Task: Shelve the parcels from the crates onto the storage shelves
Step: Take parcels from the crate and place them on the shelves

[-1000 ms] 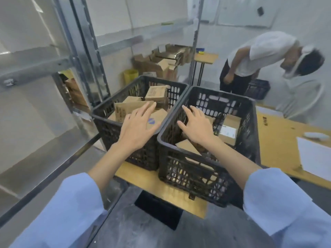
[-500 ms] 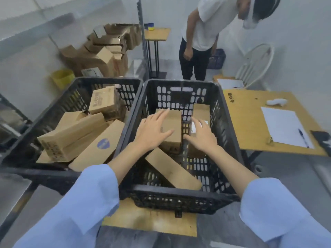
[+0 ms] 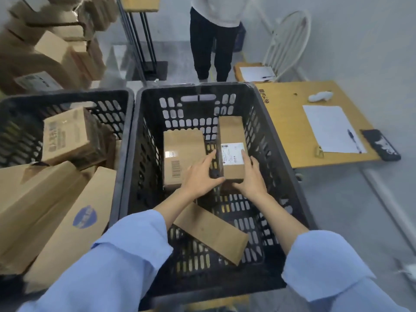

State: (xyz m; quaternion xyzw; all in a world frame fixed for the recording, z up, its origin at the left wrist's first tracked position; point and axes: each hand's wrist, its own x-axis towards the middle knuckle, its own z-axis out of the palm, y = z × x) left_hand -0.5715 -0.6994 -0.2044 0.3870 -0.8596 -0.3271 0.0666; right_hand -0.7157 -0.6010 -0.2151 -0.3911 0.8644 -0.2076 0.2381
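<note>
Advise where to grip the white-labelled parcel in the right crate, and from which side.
Take the labelled parcel by its two long sides, at the near end, coming down from above. It is long and narrow, label facing up, and a gap separates it from the barcode parcel, probably leaving finger room. The left hand and right hand flank that end.

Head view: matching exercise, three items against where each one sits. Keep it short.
1. white-label parcel
2. blue-logo parcel
3. pen

A. in the left crate
B. on the paper on the table
C. in the right crate, between left hand and right hand

Pairs: 1-C, 2-A, 3-B.
</note>
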